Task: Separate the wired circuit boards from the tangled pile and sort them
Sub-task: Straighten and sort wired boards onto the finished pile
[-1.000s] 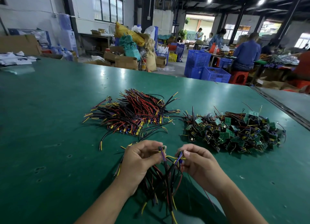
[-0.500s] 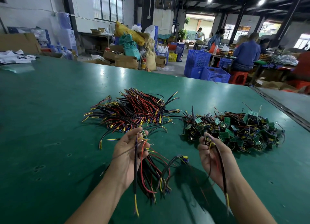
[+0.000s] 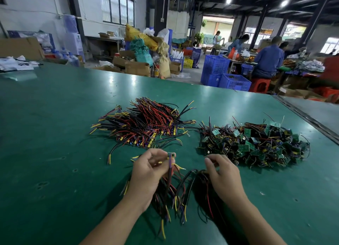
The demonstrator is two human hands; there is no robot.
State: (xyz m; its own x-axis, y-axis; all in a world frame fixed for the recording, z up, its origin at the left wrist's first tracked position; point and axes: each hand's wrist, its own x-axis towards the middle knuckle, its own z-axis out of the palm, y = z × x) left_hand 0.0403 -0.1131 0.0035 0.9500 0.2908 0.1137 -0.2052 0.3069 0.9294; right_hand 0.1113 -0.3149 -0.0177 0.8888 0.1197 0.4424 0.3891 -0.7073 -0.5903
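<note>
Left hand (image 3: 146, 173) — pinching one wired board (image 3: 171, 155); right hand (image 3: 222, 176) curled over the loose bundle (image 3: 183, 189) at 6 o'clock, grip unclear. Tangled pile (image 3: 256, 145) at 2 o'clock. Risk: snagged wires could drag neighbours along — likely mis-sorting.

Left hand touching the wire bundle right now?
Touching. Head view: the left hand pinches the top of the wire bundle between thumb and fingers; the wires hang below.

Near the tangled heap of green circuit boards (image 3: 256, 145), the right hand's (image 3: 224, 178) curled fingers hide whatever they grip.
</note>
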